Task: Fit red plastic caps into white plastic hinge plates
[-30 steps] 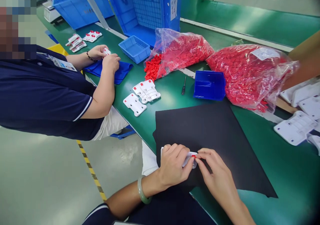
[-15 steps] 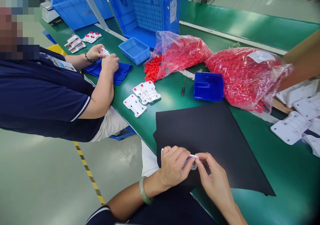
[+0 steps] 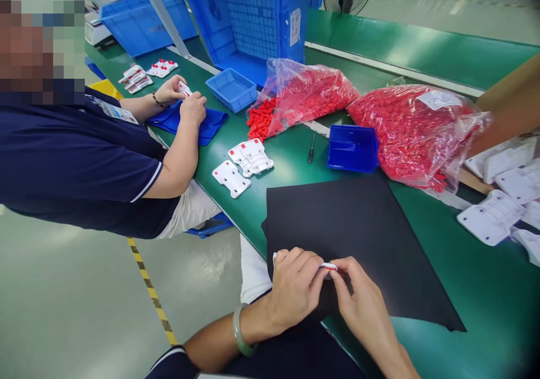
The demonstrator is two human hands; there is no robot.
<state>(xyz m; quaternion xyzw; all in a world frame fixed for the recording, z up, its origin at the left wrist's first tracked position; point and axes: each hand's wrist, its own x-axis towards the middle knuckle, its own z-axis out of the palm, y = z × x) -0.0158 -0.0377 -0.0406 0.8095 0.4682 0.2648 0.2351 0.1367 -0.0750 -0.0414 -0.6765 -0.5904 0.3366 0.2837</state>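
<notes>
The work in hand is judged to be partway through. A white plate (image 3: 327, 265) is held between the left grip (image 3: 295, 280) and the right grip (image 3: 363, 292), above the near part of the black sheet (image 3: 329, 216), and a thin line of a red piece (image 3: 331, 269) is seen at its right end. Whether that piece is fully seated cannot be told, since most of the plate is covered by the left grip. Beyond and to the left of the grip, finished or part-finished work seems to be laid out on the counter (image 3: 291, 165): red is shown on a lone plate (image 3: 231, 179) and on overlapped plates (image 3: 251, 157) just beside it. Well to the right of the grip, more white plates (image 3: 491, 216) are piled with no red visible, so they are judged to be left undone. Plenty of red pieces are held in 2 clear bags (image 3: 312, 89) (image 3: 409, 131) beyond the grip

The left grip is clamped on the white plate, with the fingers curled over it and the thumb pressed from the near side. The right grip is nearly together, with thumb and forefinger pinched at the plate's right end, where the red piece is touched; its other fingers are loosely bent and nothing else is seen to be held
</notes>
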